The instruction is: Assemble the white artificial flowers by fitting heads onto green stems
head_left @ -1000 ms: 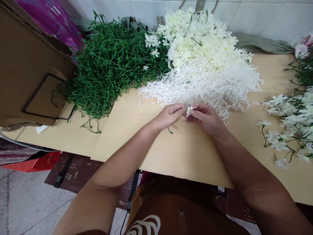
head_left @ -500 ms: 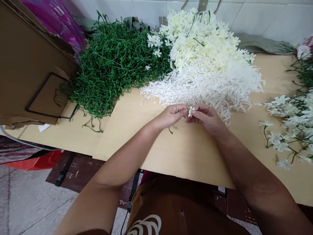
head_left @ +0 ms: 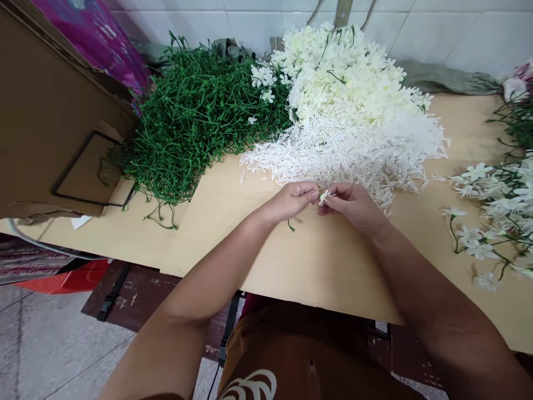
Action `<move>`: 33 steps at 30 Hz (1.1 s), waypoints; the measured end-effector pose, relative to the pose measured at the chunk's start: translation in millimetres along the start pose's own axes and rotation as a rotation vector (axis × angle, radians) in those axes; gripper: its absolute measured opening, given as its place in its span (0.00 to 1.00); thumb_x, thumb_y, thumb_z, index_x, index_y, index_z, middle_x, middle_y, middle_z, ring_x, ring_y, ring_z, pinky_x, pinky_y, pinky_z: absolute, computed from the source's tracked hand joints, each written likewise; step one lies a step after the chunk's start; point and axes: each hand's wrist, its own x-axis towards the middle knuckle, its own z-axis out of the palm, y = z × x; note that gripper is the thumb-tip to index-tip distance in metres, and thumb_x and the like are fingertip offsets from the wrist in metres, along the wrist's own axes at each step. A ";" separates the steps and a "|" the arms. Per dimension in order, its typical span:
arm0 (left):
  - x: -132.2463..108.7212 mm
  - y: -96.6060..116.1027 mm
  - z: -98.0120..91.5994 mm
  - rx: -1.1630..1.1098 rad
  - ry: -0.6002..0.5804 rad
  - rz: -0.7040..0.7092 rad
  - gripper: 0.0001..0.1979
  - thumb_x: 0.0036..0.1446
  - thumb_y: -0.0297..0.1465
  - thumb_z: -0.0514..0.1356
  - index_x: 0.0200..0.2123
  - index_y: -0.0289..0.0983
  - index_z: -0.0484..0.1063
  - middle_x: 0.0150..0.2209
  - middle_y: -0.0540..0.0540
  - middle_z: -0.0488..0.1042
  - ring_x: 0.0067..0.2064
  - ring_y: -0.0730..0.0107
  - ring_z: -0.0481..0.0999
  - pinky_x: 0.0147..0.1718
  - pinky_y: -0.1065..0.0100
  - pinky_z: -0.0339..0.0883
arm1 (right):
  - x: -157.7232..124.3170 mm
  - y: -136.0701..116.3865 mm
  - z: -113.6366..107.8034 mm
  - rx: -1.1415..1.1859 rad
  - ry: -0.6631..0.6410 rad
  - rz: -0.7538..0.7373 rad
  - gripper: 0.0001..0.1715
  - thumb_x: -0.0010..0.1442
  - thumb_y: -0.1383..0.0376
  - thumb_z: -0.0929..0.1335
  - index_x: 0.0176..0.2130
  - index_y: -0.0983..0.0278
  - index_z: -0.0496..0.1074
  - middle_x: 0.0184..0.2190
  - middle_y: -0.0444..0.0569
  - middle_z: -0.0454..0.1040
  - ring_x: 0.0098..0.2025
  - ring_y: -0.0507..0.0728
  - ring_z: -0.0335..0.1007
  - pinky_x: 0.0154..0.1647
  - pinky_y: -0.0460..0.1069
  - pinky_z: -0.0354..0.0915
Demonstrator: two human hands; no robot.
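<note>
My left hand (head_left: 296, 199) is closed in a pinch on a green plastic stem (head_left: 291, 226), whose lower end hangs out below the fingers. Close beside it, my right hand (head_left: 350, 204) pinches a small white artificial flower (head_left: 323, 196) between thumb and fingers. The fingertips of both hands almost meet, and the joint between stem and flower is too small to make out. Just beyond the hands lies a heap of thin white sticks (head_left: 308, 158), with a tall pile of cream-white flower heads (head_left: 350, 78) behind it.
A tangled mound of green stems (head_left: 200, 111) lies at the back left, beside a cardboard box (head_left: 45, 122) with a black wire frame (head_left: 75, 161). Stemmed white flowers (head_left: 478, 241) lie at the right of the table (head_left: 266, 266). A tiled wall (head_left: 437, 33) stands behind.
The white flower has tilted and shifted slightly left and down in my right fingers. Both hands stay close together over the table; the camera view has moved a little.
</note>
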 end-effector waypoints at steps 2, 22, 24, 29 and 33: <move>0.3 -0.9 0.2 -0.009 -0.004 0.009 0.19 0.54 0.45 0.54 0.22 0.35 0.61 0.24 0.51 0.62 0.29 0.75 0.62 0.32 0.70 0.58 | -0.8 -0.4 1.9 -0.005 0.013 -0.012 0.17 0.38 0.57 0.76 0.21 0.67 0.72 0.19 0.45 0.73 0.23 0.49 0.70 0.29 0.47 0.71; -1.4 2.5 6.7 0.018 0.101 -0.033 0.20 0.56 0.46 0.52 0.23 0.36 0.60 0.23 0.51 0.63 0.29 0.74 0.62 0.32 0.69 0.57 | -1.1 -2.1 6.1 -0.090 0.007 -0.041 0.09 0.46 0.64 0.70 0.20 0.66 0.68 0.18 0.43 0.69 0.21 0.47 0.65 0.24 0.44 0.68; -0.8 4.2 6.2 0.040 0.092 -0.033 0.19 0.56 0.44 0.53 0.22 0.36 0.59 0.22 0.52 0.61 0.28 0.75 0.60 0.32 0.69 0.56 | -1.2 -0.7 6.4 -0.130 0.001 -0.067 0.09 0.47 0.64 0.69 0.20 0.65 0.67 0.17 0.42 0.69 0.20 0.47 0.65 0.24 0.44 0.68; -0.5 7.4 6.4 0.089 0.094 -0.068 0.16 0.56 0.39 0.53 0.21 0.36 0.58 0.21 0.54 0.56 0.26 0.76 0.56 0.29 0.71 0.53 | -1.1 2.9 7.0 -0.184 0.009 -0.125 0.10 0.47 0.64 0.69 0.20 0.65 0.67 0.15 0.41 0.67 0.18 0.47 0.63 0.21 0.43 0.66; -1.1 7.4 8.9 0.094 0.116 -0.071 0.15 0.55 0.39 0.52 0.21 0.37 0.56 0.20 0.54 0.53 0.25 0.76 0.54 0.28 0.71 0.51 | -1.1 6.0 9.6 -0.222 0.069 -0.165 0.09 0.47 0.64 0.69 0.20 0.65 0.68 0.14 0.41 0.67 0.17 0.46 0.63 0.19 0.43 0.64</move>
